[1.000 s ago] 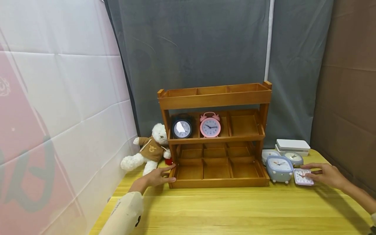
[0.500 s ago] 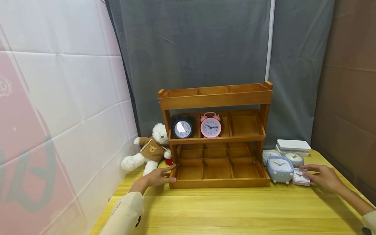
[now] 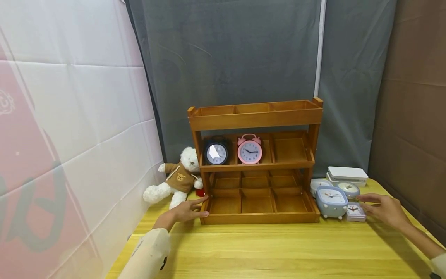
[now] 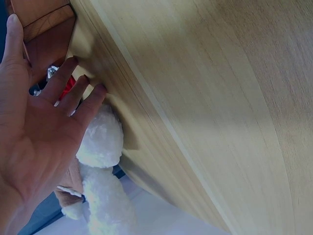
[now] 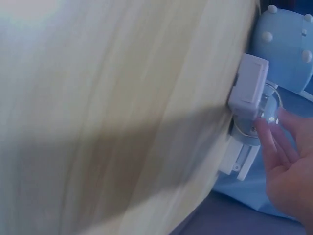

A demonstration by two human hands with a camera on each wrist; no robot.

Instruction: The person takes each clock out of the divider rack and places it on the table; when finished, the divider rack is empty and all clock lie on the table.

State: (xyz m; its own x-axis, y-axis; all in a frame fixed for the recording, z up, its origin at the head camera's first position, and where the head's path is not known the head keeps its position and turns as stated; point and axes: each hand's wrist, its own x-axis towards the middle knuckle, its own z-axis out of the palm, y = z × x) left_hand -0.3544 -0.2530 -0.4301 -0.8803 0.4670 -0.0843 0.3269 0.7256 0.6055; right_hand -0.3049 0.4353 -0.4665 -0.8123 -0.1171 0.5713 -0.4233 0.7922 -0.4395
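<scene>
My left hand [image 3: 184,211], fingers extended, touches the lower left corner of a brown wooden shelf rack [image 3: 261,219]. In the left wrist view the palm and spread fingers show beside the rack's corner. At the right, my right hand [image 3: 386,210] is beside a small pale lavender square clock [image 3: 355,212], its fingertips at the clock's right edge; in the right wrist view the fingers are loosely bent near one corner. That clock stands next to a blue alarm clock [image 3: 331,201] and before a round clock [image 3: 349,188]. Whether the fingertips touch it is hard to tell.
A black clock [image 3: 216,153] and a pink twin-bell alarm clock [image 3: 249,151] stand on the middle tier. A white teddy bear [image 3: 180,176] in a brown hoodie leans at the rack's left. White boxes [image 3: 347,173] lie at the back right.
The small lavender clock has shifted slightly left and been set more upright against the blue clock. My right hand moved left with it and its fingers loosened. The left hand stays in place.
</scene>
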